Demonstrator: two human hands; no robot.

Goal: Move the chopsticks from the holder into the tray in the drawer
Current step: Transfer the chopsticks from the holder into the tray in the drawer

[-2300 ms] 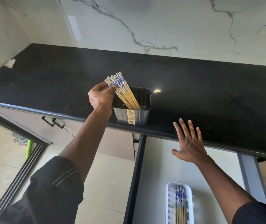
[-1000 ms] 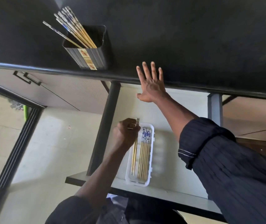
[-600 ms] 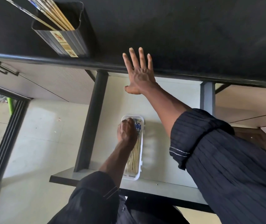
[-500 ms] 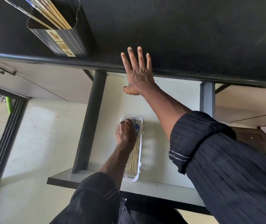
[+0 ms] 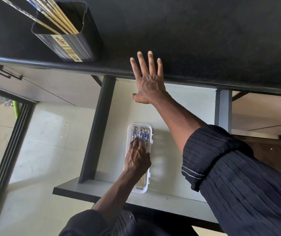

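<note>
While the right hand (image 5: 149,82) lies flat, grip open, on the counter edge (image 5: 85,69); left hand (image 5: 137,160) presses loose-fingered on chopsticks (image 5: 144,133).

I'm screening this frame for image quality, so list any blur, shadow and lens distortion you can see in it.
Head view: soft smear on the drawer floor just right of the white tray; the left hand casts no crisp shadow. The black countertop reads very dark, little detail. Wide-angle bending bows the counter edge and tilts the holder. The right hand looks sharp.
</note>
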